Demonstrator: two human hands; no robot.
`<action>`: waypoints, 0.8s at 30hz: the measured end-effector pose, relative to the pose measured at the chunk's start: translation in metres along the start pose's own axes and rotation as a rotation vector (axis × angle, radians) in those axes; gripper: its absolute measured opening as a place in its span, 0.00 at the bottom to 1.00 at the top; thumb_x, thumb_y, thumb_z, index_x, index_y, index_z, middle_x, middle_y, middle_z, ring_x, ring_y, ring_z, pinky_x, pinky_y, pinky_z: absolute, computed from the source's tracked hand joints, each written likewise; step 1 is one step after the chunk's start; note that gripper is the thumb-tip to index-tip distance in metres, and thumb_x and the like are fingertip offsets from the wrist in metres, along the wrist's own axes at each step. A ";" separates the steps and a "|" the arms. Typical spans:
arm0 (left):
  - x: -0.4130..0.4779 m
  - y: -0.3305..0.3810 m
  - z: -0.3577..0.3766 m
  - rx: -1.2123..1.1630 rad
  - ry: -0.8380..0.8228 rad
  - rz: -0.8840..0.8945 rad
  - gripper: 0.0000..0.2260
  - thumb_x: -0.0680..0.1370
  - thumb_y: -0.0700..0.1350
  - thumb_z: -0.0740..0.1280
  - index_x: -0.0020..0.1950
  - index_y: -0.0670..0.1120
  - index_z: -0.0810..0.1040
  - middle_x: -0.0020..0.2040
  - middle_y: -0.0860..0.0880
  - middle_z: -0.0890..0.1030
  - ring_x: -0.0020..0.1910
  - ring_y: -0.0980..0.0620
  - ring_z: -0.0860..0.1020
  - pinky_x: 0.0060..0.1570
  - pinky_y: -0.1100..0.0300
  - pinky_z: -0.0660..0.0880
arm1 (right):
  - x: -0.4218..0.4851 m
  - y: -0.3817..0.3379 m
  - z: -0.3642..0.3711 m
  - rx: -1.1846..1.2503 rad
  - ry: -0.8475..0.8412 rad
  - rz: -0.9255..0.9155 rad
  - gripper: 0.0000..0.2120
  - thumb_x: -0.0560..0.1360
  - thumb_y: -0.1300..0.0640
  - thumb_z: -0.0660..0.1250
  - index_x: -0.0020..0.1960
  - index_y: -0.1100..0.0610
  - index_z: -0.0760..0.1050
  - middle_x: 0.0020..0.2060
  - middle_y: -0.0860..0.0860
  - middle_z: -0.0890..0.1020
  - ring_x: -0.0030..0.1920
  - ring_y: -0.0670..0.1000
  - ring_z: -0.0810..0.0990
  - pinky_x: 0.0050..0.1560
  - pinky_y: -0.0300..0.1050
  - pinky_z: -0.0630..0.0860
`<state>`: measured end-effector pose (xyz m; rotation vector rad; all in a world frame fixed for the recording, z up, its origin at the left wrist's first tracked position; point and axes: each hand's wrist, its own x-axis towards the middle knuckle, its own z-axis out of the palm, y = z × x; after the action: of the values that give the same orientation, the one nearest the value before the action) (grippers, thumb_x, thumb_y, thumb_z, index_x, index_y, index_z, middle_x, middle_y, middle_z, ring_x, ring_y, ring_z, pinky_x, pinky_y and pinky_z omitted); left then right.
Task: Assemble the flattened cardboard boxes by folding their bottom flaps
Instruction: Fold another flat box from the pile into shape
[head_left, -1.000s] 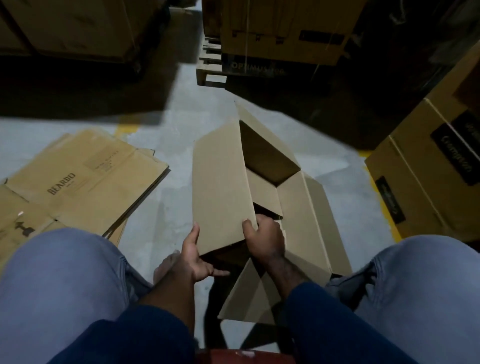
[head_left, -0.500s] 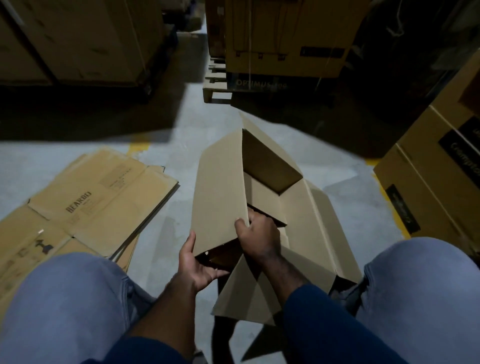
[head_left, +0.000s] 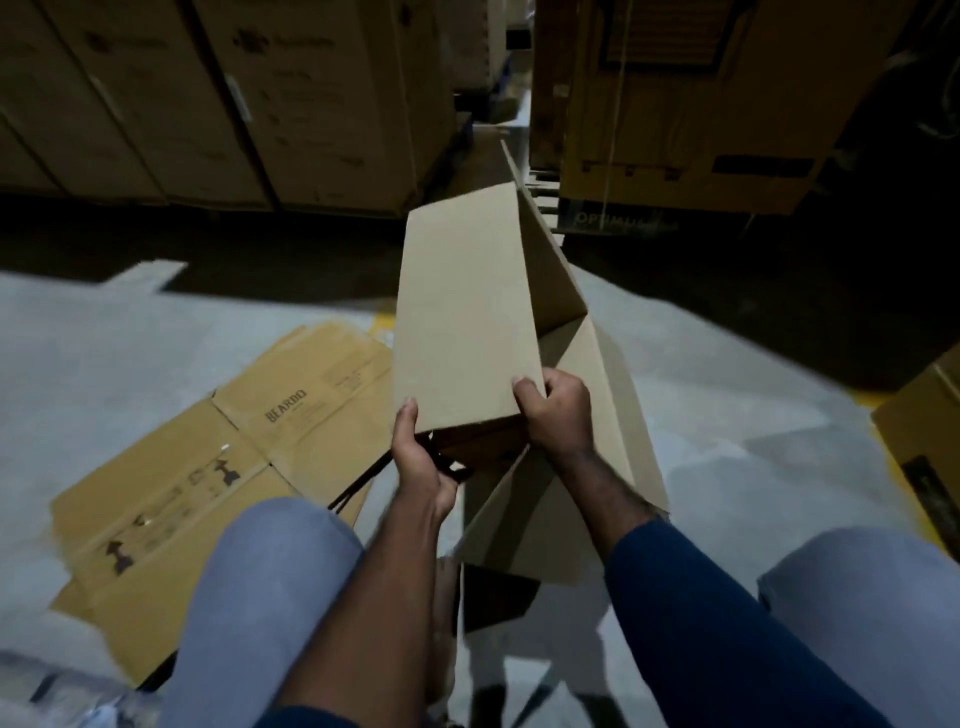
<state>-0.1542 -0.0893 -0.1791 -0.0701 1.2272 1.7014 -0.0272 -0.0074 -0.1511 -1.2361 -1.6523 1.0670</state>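
Pinching box flap (head_left: 465, 322) between left hand (head_left: 418, 462) and right hand (head_left: 561, 415) fingers (head_left: 525, 391).

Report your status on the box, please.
Left hand, right hand gripping plain brown cardboard box. Near flap hangs unfolded. Flattened printed cartons lie left.

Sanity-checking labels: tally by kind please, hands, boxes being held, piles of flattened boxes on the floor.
Hands: 2, left hand, right hand
Held cardboard box: 1
Floor pile of flattened BEARDO boxes: 1, sheets uncountable
Total: 4
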 end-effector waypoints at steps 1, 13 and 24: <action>-0.003 0.012 0.005 0.014 0.020 0.057 0.25 0.76 0.64 0.64 0.64 0.49 0.79 0.58 0.42 0.84 0.59 0.37 0.81 0.58 0.35 0.76 | 0.005 -0.006 0.003 0.077 0.005 0.007 0.15 0.78 0.55 0.70 0.33 0.55 0.74 0.28 0.42 0.75 0.28 0.38 0.72 0.29 0.37 0.66; -0.038 0.126 0.052 0.278 0.154 0.559 0.27 0.66 0.66 0.71 0.56 0.48 0.83 0.53 0.48 0.85 0.54 0.46 0.82 0.58 0.43 0.79 | 0.039 -0.083 0.033 0.833 -0.019 0.142 0.07 0.71 0.57 0.68 0.36 0.59 0.78 0.34 0.56 0.78 0.37 0.55 0.78 0.39 0.49 0.74; -0.014 -0.055 0.129 1.476 -0.015 0.507 0.25 0.73 0.69 0.63 0.60 0.54 0.80 0.67 0.51 0.77 0.68 0.43 0.72 0.69 0.33 0.58 | -0.010 0.115 -0.029 1.205 0.341 0.720 0.27 0.77 0.49 0.61 0.70 0.63 0.76 0.54 0.62 0.83 0.51 0.62 0.84 0.51 0.54 0.82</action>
<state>-0.0476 -0.0036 -0.1468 1.1959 2.3033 0.7661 0.0361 0.0069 -0.2508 -1.0202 -0.0821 1.7441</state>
